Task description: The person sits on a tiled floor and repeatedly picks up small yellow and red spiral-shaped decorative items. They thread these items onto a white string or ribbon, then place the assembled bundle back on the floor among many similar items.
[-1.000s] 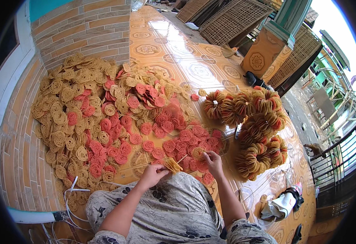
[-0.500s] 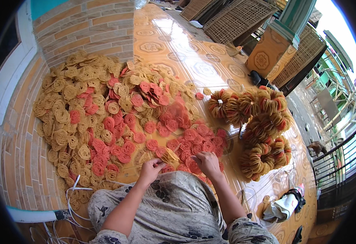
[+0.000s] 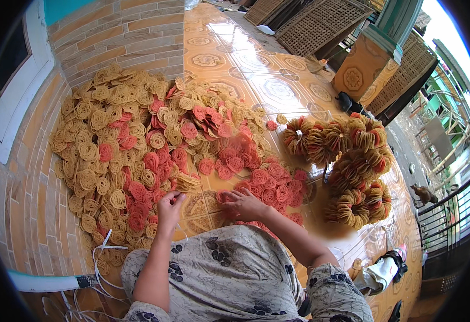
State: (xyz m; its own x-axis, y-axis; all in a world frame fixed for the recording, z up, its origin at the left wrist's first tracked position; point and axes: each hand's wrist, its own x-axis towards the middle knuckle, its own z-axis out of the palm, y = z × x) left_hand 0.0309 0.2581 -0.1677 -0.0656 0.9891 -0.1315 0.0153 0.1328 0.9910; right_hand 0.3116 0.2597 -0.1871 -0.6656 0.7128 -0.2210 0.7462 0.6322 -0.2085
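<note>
We seem to be mid-gathering, our left hand [image 3: 168,212] pinching a yellow stack [image 3: 188,183] near the heap [image 3: 87,150], our right hand [image 3: 244,204] loosely spread at red discs [image 3: 271,183], visibly holding none, and picking one would call for closing fingertips

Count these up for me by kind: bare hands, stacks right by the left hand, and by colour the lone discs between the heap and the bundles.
Hands: 2, left hand and right hand
Tan stack: 1
Lone tan disc: 1
Lone red disc: 1
Total: 5
</note>
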